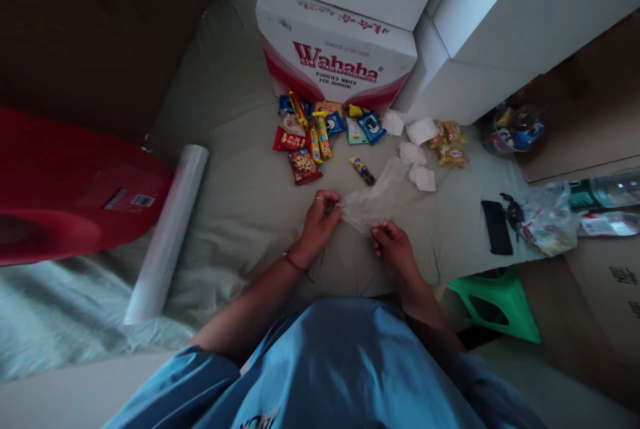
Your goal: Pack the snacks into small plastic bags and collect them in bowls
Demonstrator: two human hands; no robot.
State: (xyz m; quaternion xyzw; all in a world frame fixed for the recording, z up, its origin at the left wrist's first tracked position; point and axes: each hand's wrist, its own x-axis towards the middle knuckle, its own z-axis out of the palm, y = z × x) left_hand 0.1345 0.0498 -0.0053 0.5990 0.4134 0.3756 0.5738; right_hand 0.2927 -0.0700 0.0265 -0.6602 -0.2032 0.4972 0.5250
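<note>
A thin clear plastic bag (376,194) is stretched between my two hands, its far end pointing away from me. My left hand (320,221) pinches the bag's left corner between thumb and fingers. On the other side, my right hand (393,242) grips the near right edge with curled fingers. Just beyond the bag lies a small yellow and dark snack packet (362,170). Farther off is a cluster of wrapped snacks, among them a red-brown cookie packet (305,167), a yellow stick packet (323,135) and a blue packet (371,127). Several white packets (423,130) sit to their right.
A Wahaha water carton (340,59) stands behind the snacks. At left are a plastic roll (167,235) and a red plastic object (75,195). To the right lie orange-yellow packets (453,143), a phone (497,227) and a plastic bag (550,219), above a green stool (500,305).
</note>
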